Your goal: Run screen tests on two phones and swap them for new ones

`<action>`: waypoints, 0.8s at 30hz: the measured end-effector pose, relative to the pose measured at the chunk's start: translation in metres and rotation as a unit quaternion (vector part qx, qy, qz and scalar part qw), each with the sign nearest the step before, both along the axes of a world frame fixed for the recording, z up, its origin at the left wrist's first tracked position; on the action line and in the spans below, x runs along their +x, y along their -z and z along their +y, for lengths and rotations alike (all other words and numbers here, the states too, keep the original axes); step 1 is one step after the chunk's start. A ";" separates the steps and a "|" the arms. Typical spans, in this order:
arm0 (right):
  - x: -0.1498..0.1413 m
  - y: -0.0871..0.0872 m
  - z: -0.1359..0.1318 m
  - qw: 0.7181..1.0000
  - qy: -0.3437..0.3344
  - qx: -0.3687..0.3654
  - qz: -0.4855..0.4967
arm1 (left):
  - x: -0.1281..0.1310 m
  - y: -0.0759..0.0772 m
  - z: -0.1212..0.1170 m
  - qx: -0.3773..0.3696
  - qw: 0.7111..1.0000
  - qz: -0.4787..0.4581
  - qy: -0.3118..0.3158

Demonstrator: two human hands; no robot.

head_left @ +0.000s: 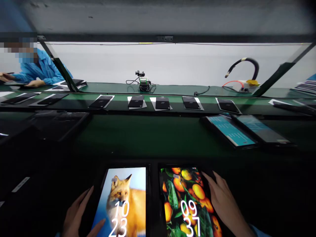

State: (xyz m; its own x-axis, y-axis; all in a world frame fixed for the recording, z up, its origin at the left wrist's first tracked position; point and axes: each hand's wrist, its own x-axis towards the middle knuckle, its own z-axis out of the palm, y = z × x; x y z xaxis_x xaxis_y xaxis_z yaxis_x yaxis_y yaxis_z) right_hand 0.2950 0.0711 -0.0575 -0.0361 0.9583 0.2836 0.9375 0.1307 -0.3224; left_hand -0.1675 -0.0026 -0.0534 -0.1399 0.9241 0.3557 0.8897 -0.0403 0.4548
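Note:
Two lit tablets lie side by side at the near edge of the bench. The left tablet (pixel 124 200) shows a fox picture with clock digits. The right tablet (pixel 187 200) shows oranges and leaves with clock digits. My left hand (pixel 79 214) grips the left tablet's left edge, its thumb resting on the screen's lower corner. My right hand (pixel 223 200) lies along the right tablet's right edge, fingers stretched out and slightly curved over the rim.
Two more lit tablets (pixel 232 131) lie to the right on the green bench. A row of dark devices (pixel 163 103) on white sheets runs along the conveyor (pixel 118 108). A small cabled fixture (pixel 144 84) stands beyond. A person in blue (pixel 39 70) works at far left.

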 end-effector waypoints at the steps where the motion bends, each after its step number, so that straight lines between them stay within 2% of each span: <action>1: 0.000 -0.001 0.000 1.000 0.002 -0.001 0.002 | 0.002 -0.002 0.002 0.000 1.000 0.011 0.000; 5: -0.007 -0.016 -0.004 1.000 -0.007 0.029 0.006 | 0.006 -0.014 0.010 -0.035 0.999 0.008 0.022; 7: -0.013 -0.030 -0.009 0.997 -0.066 0.039 -0.014 | 0.003 -0.021 0.010 -0.064 0.995 -0.016 0.072; 9: -0.019 -0.042 -0.013 0.985 -0.157 0.043 -0.054 | -0.001 -0.026 0.008 -0.080 0.990 -0.024 0.115; 11: -0.022 -0.047 -0.015 0.967 -0.225 0.061 -0.100 | -0.004 -0.027 0.005 -0.082 0.987 -0.014 0.136; 12: -0.023 -0.047 -0.015 0.961 -0.238 0.073 -0.120 | -0.005 -0.027 0.004 -0.081 0.987 -0.008 0.138; 15: -0.021 -0.037 -0.011 0.966 -0.191 0.104 -0.141 | -0.006 -0.023 0.002 -0.081 0.987 0.006 0.137; 17: -0.019 -0.030 -0.009 0.979 -0.124 0.109 -0.117 | -0.005 -0.022 0.001 -0.090 0.987 0.012 0.130; 19: -0.018 -0.027 -0.007 0.987 -0.088 0.108 -0.083 | 0.000 -0.022 0.001 -0.103 0.987 0.023 0.117; 22: -0.018 -0.028 -0.007 0.988 -0.097 0.104 -0.062 | 0.011 -0.023 0.003 -0.112 0.990 0.034 0.079; 24: -0.018 -0.029 -0.008 0.987 -0.105 0.101 -0.064 | 0.016 -0.022 0.006 -0.083 0.996 -0.016 0.029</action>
